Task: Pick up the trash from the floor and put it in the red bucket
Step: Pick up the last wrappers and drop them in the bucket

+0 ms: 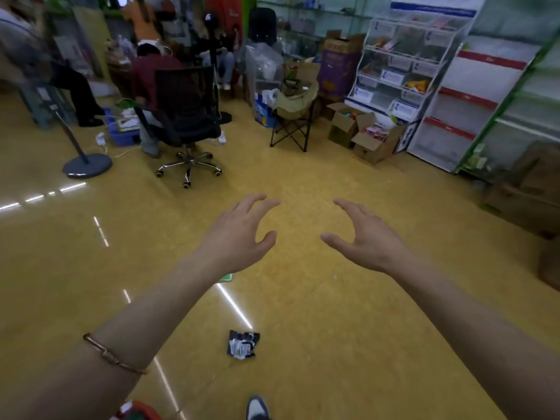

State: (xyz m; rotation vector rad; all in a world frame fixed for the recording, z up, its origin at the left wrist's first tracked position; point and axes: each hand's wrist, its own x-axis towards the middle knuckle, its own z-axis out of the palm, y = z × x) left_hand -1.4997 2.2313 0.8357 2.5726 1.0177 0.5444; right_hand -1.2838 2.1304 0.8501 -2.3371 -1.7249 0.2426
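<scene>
A crumpled black-and-white wrapper [243,344] lies on the yellow floor between my forearms, close to my shoe [257,408]. A small green scrap [226,277] peeks out from under my left wrist. The rim of the red bucket [140,411] shows at the bottom edge, under my left forearm. My left hand [236,234] and my right hand [365,237] are stretched out in front of me above the floor, fingers spread and loosely bent, holding nothing. Both hands are well above and beyond the wrapper.
A black office chair [186,116] with a seated person stands ahead left, beside a fan stand base [87,165]. A folding chair [292,122], open cardboard boxes [360,131] and display shelves [403,68] line the right side. More boxes [530,195] sit at the far right.
</scene>
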